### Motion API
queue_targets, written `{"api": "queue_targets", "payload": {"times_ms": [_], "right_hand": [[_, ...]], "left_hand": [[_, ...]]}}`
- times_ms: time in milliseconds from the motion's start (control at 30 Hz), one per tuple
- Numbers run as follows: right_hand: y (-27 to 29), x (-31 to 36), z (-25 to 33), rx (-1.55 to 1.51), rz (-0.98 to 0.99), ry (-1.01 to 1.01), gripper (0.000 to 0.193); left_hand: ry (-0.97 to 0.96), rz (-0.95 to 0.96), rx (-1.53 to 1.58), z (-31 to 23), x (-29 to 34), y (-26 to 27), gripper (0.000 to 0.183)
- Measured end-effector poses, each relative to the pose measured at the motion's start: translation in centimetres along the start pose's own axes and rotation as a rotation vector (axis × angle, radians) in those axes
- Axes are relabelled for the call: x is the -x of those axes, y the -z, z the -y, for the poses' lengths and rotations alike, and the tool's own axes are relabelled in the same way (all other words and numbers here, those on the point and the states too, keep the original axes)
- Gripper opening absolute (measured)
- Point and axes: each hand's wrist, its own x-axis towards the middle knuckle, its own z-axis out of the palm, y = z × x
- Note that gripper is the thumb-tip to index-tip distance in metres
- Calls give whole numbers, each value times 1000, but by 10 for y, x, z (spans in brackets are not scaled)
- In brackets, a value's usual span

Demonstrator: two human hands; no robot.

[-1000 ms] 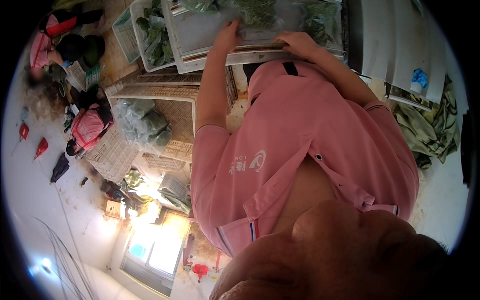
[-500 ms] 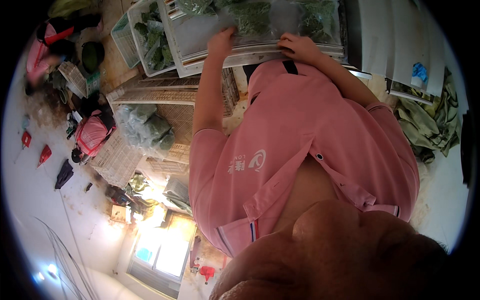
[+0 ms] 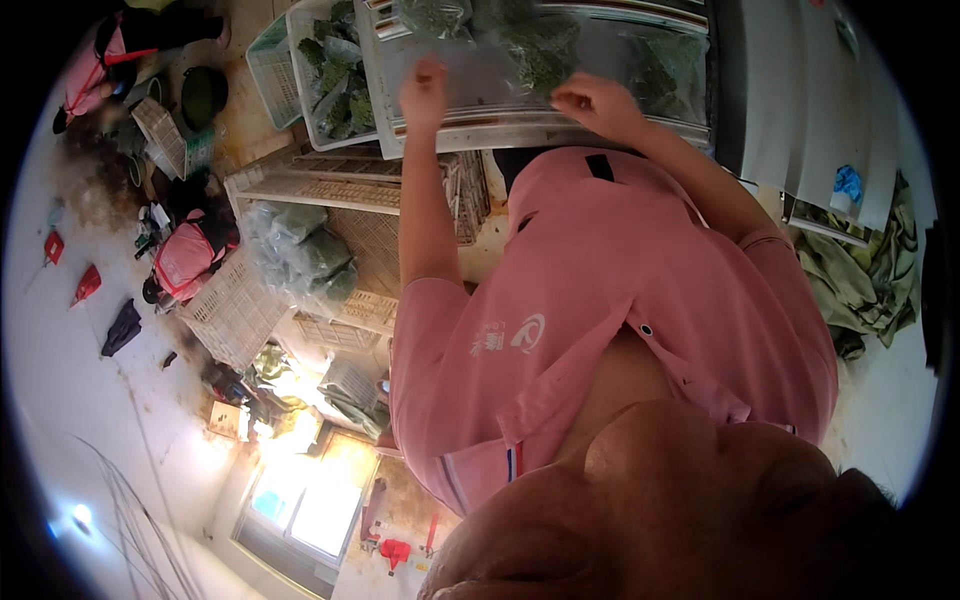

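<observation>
Nearest the camera, a pink shirt (image 3: 620,300) is seen, from which both bare forearms are stretched to a long white tray (image 3: 480,130) set on the counter. The left hand (image 3: 425,85) is held just above a clear bag of green leaves (image 3: 520,50), its fingers (image 3: 432,68) loosely apart and gripping nothing. The right hand (image 3: 590,100) is laid at the bag's near edge with its fingers curled; whether film is pinched between them cannot be told. The handling would probably be done best with the film flattened by the left palm and the edge lifted lightly, so that the leaves are not crushed. 1 more clear bag (image 3: 665,65) is lain to the right on the same tray; no label can be made out on either. Left of the tray, a white crate (image 3: 305,110) of loose greens is stood, and below it a heap of bagged greens (image 3: 300,255) on lattice crates. Farther right, a small blue package (image 3: 848,185) is set on white panels above olive cloth (image 3: 860,270).
</observation>
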Motion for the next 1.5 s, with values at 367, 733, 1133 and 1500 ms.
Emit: {"api": "queue_targets", "payload": {"times_ms": [367, 733, 1133, 1500], "right_hand": [[24, -171, 111, -9, -394, -96, 91], [23, -179, 125, -149, -207, -180, 34], [-35, -109, 110, -1170, 23, -1023, 42], [-77, -119, 109, -905, -38, -793, 19]], "left_hand": [[-149, 183, -5, -11, -178, 39, 49], [-103, 120, 525, -32, -111, 52, 17], [-62, 158, 524, -14, -20, 91, 13], [802, 372, 1247, -1, 6, 118, 35]]}}
